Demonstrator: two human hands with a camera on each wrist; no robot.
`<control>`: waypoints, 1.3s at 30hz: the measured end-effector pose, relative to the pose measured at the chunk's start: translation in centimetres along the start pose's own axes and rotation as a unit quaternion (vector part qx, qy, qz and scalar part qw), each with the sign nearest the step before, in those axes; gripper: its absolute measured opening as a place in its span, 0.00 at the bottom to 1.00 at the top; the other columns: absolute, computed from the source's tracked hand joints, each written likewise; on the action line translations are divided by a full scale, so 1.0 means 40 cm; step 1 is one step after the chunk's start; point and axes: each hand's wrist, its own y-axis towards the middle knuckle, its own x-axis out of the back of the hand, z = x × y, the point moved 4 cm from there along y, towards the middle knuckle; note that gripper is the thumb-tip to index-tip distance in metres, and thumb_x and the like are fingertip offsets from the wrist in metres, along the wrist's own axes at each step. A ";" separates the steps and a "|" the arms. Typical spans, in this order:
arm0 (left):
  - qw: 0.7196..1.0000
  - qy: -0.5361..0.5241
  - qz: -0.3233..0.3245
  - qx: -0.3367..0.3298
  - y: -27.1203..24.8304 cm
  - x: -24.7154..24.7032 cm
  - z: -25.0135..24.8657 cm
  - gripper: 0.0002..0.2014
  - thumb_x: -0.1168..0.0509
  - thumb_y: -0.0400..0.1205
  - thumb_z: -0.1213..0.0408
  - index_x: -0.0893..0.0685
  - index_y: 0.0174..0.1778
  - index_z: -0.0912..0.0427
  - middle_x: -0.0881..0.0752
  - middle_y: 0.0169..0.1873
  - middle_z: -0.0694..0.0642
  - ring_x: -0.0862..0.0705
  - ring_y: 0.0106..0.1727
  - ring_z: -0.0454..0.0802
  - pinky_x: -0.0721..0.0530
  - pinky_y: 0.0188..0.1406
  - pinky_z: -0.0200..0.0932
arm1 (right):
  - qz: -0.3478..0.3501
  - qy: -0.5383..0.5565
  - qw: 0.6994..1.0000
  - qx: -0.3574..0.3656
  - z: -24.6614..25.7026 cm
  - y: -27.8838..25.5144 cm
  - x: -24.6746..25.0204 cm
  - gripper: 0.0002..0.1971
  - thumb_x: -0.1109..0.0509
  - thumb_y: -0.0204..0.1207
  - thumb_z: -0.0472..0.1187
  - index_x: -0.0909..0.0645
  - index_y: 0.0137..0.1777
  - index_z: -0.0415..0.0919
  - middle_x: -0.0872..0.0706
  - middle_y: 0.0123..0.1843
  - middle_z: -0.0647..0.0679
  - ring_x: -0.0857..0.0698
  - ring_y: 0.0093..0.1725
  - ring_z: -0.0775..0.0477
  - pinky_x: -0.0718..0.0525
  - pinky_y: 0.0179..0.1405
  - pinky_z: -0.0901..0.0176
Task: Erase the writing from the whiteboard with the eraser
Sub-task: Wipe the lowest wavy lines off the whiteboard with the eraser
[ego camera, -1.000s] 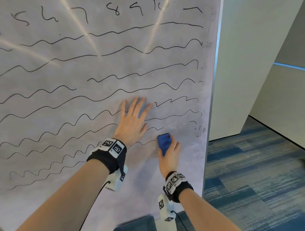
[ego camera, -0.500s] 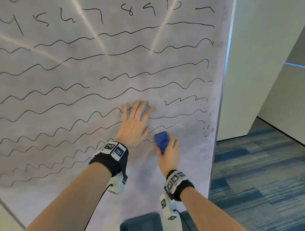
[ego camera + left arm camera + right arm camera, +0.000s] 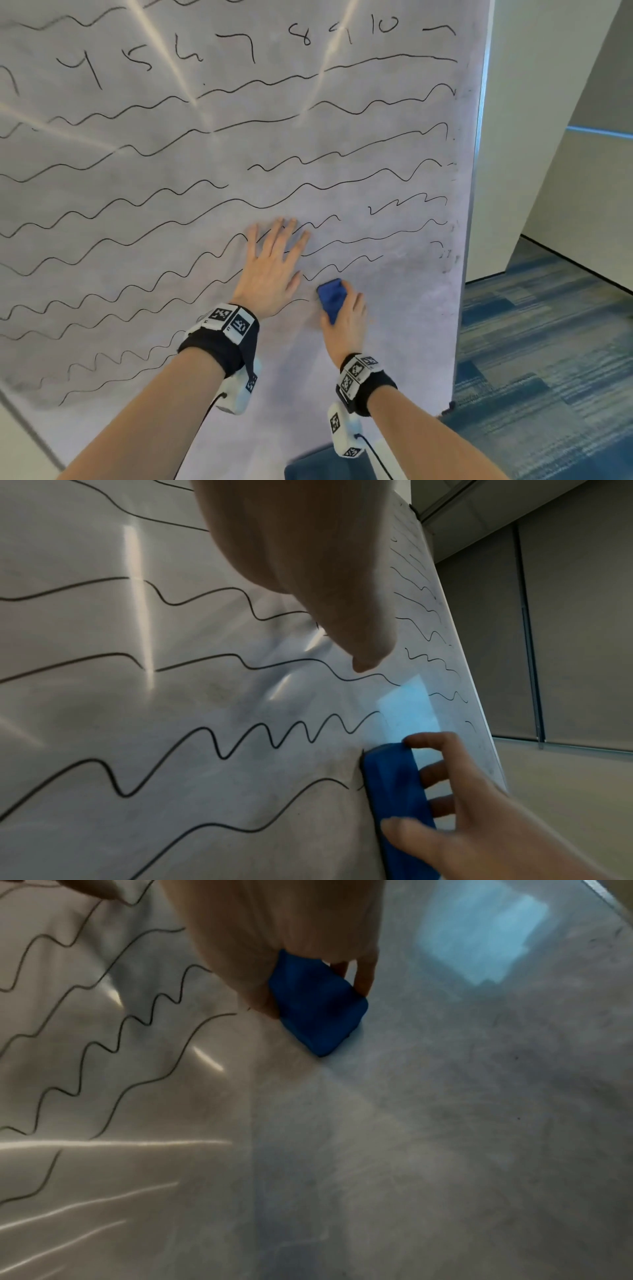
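Note:
A whiteboard (image 3: 171, 154) fills the head view, covered with black wavy lines and a row of numbers along the top. My left hand (image 3: 274, 263) lies flat on it with fingers spread over the lines. Just to its right, my right hand (image 3: 342, 318) grips a blue eraser (image 3: 330, 298) and presses it against the board. The left wrist view shows the eraser (image 3: 397, 802) at the right ends of the lower wavy lines. In the right wrist view the eraser (image 3: 318, 1010) sits under my fingers, with smudged, wiped board to its right.
The whiteboard's metal right edge (image 3: 474, 205) runs down beside a white wall (image 3: 534, 137). Blue patterned carpet (image 3: 548, 359) covers the floor at the lower right. The board's lower right area is grey and smeared.
The right hand has slid the eraser leftward, closer to the left hand, wiping the ends of the lower lines. The head camera has tilted up, showing more of the numbers.

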 end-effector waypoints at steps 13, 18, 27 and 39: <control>0.999 -0.024 0.000 -0.039 -0.053 -0.011 0.016 0.37 0.30 0.75 0.56 0.33 0.81 0.59 0.34 0.80 0.65 0.40 0.81 0.63 0.41 0.75 0.74 | 0.012 -0.028 0.999 0.035 0.068 -0.054 -0.056 0.34 0.26 0.67 0.34 0.33 0.74 0.38 0.25 0.59 0.41 0.25 0.56 0.39 0.24 0.56 0.48; 0.999 -0.020 0.002 -0.027 -0.092 -0.019 0.043 0.32 0.46 0.79 0.54 0.34 0.82 0.58 0.36 0.81 0.64 0.42 0.82 0.62 0.41 0.76 0.74 | -0.007 -0.093 0.990 -0.108 -0.020 -0.017 -0.009 0.37 0.26 0.69 0.37 0.37 0.78 0.44 0.27 0.64 0.40 0.25 0.61 0.33 0.24 0.53 0.42; 0.998 -0.045 -0.027 -0.020 -0.115 -0.040 0.013 0.23 0.42 0.77 0.57 0.23 0.68 0.58 0.21 0.61 0.59 0.23 0.62 0.60 0.32 0.61 0.56 | 0.068 0.004 0.998 0.010 0.060 -0.056 -0.027 0.35 0.27 0.70 0.33 0.36 0.76 0.41 0.30 0.61 0.43 0.27 0.58 0.40 0.25 0.58 0.51; 0.946 -0.185 0.248 0.100 -0.135 -0.156 -0.086 0.21 0.43 0.86 0.52 0.30 0.73 0.57 0.17 0.61 0.57 0.19 0.60 0.62 0.20 0.52 0.53 | 0.113 0.231 0.949 -0.182 0.005 -0.026 0.041 0.26 0.40 0.77 0.27 0.33 0.73 0.48 0.27 0.62 0.39 0.21 0.56 0.47 0.23 0.60 0.55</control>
